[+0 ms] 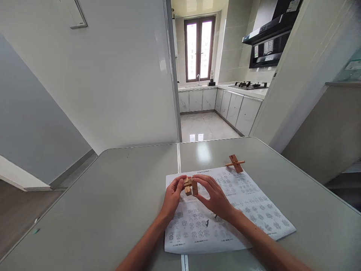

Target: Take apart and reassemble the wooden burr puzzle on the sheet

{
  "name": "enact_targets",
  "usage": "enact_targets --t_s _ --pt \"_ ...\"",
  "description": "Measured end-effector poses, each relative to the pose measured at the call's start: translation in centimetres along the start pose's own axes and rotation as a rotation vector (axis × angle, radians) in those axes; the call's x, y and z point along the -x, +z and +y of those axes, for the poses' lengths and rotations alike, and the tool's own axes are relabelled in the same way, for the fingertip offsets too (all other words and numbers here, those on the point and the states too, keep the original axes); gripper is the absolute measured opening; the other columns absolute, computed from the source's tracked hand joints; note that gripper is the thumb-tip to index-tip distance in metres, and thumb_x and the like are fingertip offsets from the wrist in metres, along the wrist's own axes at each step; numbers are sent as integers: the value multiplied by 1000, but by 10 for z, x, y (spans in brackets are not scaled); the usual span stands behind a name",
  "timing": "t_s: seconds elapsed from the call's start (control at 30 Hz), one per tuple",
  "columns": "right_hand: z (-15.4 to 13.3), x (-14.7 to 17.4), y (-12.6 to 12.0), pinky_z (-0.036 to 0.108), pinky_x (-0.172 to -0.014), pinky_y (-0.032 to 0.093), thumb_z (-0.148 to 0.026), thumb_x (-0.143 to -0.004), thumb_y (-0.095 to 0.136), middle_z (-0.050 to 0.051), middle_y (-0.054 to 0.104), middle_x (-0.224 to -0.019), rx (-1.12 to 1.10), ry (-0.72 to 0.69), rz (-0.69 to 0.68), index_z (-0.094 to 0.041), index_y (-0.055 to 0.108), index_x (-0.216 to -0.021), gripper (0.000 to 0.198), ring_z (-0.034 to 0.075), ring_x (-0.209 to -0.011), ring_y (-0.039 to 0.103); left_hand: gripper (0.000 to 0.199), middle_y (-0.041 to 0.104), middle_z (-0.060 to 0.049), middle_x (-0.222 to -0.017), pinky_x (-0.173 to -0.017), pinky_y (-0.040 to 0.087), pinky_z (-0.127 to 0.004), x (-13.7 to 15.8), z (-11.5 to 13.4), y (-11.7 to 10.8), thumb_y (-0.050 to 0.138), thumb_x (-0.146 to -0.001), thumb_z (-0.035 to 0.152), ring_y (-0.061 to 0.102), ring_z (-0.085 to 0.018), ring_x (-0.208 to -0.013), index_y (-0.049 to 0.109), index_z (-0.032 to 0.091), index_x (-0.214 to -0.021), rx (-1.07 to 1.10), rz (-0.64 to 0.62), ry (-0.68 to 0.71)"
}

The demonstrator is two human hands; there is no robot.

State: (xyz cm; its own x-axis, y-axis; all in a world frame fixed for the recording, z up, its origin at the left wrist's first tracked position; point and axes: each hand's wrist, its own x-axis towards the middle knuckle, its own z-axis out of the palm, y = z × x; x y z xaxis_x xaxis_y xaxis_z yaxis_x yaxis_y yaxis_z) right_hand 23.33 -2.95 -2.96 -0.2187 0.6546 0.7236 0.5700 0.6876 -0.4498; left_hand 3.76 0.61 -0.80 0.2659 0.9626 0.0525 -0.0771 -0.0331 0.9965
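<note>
Above the printed sheet, my left hand (174, 194) pinches a small cluster of interlocking wooden puzzle pieces (188, 191) by its left side. My right hand (216, 197) has thumb and fingers closed on an upright wooden block (195, 187) at the cluster's right side. The block is against or very near the cluster; I cannot tell if they are joined. Under both hands lies the white instruction sheet (197, 241), covered with rows of small line diagrams.
Beyond the sheet's far right corner, a flat wooden piece (236, 163) lies with a thin wooden stick (229, 164) across it. The grey-green table (126, 210) has a seam down its middle. Past its far edge, a doorway opens to a kitchen with white cabinets (196, 101).
</note>
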Motion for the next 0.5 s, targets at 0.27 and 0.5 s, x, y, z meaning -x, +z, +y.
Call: enact_targets --t_s 0.27,0.5 --pt "-2 0 0 53 -106 54 -13 -94 62 10 60 -140 -7 0 1 -33 41 -150 63 30 -130 57 39 75 -8 -120 -101 54 -39 0 -2 2 66 -91 56 70 -27 -113 70 23 -113 34 30 17" --pt "-3 1 0 54 -105 54 -10 -93 59 10 59 -139 -8 -14 -6 -32 40 -150 63 30 -129 58 44 77 -12 -119 -101 54 -43 1 -4 3 73 -88 51 72 -28 -111 65 21 -119 112 40 -34"
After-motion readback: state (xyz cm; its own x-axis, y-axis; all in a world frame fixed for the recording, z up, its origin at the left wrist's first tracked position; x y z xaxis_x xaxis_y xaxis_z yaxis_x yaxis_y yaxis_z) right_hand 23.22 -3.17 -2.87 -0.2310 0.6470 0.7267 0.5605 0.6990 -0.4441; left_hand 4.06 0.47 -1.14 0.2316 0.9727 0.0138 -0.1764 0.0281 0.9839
